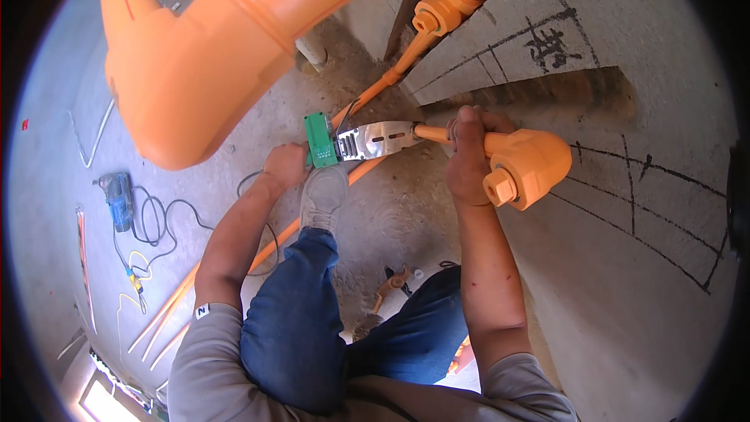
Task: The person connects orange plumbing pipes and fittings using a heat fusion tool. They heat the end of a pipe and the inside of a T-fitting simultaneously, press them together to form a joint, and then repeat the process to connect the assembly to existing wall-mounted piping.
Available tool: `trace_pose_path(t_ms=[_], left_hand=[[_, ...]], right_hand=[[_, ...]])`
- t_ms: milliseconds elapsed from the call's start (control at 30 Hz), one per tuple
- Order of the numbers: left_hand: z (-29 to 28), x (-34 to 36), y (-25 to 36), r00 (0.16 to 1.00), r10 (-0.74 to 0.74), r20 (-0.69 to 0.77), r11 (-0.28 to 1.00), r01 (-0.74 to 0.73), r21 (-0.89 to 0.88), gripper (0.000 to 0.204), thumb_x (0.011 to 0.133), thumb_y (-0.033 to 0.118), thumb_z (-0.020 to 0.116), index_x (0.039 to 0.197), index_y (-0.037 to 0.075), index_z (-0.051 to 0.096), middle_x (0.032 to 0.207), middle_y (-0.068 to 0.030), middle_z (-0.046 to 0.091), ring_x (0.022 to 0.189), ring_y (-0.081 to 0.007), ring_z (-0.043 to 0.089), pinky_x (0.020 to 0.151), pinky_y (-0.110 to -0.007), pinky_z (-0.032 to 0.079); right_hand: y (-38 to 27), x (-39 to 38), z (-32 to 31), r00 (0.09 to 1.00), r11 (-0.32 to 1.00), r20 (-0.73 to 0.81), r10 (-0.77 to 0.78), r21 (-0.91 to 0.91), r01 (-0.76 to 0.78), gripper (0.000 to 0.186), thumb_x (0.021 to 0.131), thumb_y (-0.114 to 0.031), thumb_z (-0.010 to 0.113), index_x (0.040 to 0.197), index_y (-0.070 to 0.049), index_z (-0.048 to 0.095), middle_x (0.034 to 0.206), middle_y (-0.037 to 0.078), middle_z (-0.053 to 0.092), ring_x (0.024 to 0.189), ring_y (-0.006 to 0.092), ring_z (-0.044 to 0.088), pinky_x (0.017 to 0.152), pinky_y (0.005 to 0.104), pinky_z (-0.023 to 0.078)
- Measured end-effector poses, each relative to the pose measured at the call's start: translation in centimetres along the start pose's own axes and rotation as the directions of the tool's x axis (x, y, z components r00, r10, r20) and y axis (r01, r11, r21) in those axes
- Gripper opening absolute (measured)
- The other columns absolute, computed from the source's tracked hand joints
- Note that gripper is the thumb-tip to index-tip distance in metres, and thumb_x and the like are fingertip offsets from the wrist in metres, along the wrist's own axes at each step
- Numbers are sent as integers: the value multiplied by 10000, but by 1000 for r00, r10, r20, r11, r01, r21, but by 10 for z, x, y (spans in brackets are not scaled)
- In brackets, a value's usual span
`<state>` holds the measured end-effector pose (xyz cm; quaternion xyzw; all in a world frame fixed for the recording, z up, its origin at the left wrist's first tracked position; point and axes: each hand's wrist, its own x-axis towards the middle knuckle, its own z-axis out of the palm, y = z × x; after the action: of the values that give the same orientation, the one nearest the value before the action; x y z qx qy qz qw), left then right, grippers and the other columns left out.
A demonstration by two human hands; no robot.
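My left hand [287,165] is closed at the green box-shaped body [319,139] of a pipe fusion welder, its fingers partly hidden. From that body a flat metal heating plate [378,140] reaches to the right, above my shoe. My right hand [471,155] is wrapped round a short orange pipe [432,134]. At the pipe's right end sits an orange elbow fitting [539,162] with a plug [500,186] in it. The pipe's left end meets the tip of the heating plate; how they join there is too small to tell.
A large orange pipe elbow [187,70] looms close at the upper left. Behind the welder an orange pipe run [406,59] climbs along the wall. A blue power tool [117,202] with its cord and several long orange pipes [176,305] lie on the floor. Marked concrete wall [625,266] stands right.
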<state>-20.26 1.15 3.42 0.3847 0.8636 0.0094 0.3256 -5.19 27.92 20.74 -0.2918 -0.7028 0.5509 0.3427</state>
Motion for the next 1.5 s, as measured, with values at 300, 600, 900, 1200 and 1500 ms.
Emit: trace_pose_path(t_ms=[300, 600, 900, 1200, 1500], left_hand=[[8, 2, -4, 999, 14, -32, 1000, -13, 26, 411, 788, 250, 738, 1109, 21, 622, 930, -249, 707, 870, -424, 697, 795, -502, 569], [-1, 3, 2, 1000, -12, -11, 999, 13, 51, 372, 794, 227, 723, 1110, 44, 651, 952, -210, 725, 894, -388, 710, 811, -483, 577], [-1, 3, 1, 1000, -5, 0, 999, 5, 44, 371, 797, 237, 722, 1112, 52, 657, 960, -213, 725, 903, -385, 711, 812, -478, 579], [-7, 6, 8, 998, -66, 9, 998, 66, 7, 342, 782, 253, 706, 1051, 43, 685, 986, -231, 720, 937, -395, 704, 847, -492, 567], [-11, 16, 4, 988, -89, 129, 982, 108, -155, 332, 730, 260, 704, 983, 45, 723, 1019, -228, 716, 1006, -405, 671, 906, -476, 550]], right_hand=[[7, 2, 1, 999, 997, 0, -40, -60, 40, 264, 962, -97, 613, 742, -69, 470, 623, 14, 481, 584, 96, 460, 579, 273, 416], [13, -5, -8, 1000, 999, -5, 30, -31, -31, 224, 964, -92, 605, 786, -64, 473, 643, 23, 496, 586, 98, 444, 616, 309, 454], [12, -5, -8, 1000, 1000, -1, 10, 3, -10, 187, 970, -104, 613, 835, -51, 495, 657, 20, 500, 600, 102, 458, 624, 302, 470], [11, -4, -8, 1000, 1000, 11, 3, -22, -3, 192, 966, -101, 621, 826, -61, 497, 651, 12, 484, 597, 101, 450, 613, 299, 462], [16, -6, -5, 998, 994, 41, -49, 101, 44, 182, 979, -117, 633, 888, -80, 479, 690, 18, 490, 600, 100, 432, 603, 300, 442]])
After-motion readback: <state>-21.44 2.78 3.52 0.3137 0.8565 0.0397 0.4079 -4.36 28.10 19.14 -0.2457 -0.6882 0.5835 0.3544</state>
